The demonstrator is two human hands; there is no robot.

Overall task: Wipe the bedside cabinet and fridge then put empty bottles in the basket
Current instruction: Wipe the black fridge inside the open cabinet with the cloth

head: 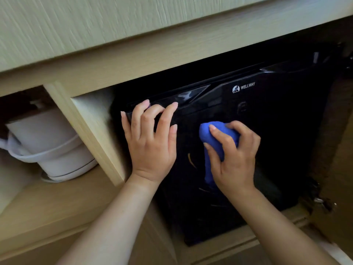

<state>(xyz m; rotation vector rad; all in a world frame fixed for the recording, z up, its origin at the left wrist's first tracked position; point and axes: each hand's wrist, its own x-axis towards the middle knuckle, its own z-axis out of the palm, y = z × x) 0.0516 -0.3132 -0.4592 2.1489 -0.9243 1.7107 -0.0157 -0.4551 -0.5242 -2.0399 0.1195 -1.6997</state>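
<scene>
A small black fridge (pixel 277 131) with a white logo sits in a pale wooden cabinet (pixel 99 134). Its glossy door faces me. My left hand (pixel 150 142) rests flat against the door's upper left corner, fingers spread over the top edge. My right hand (pixel 233 159) presses a bunched blue cloth (pixel 212 138) against the middle of the door. No bottles or basket show in this view.
A white electric kettle (pixel 51 148) stands in the open compartment to the left, behind a wooden divider. The cabinet's wooden top (pixel 95 35) overhangs above. An open cabinet door with a metal hinge (pixel 321 201) stands at the right.
</scene>
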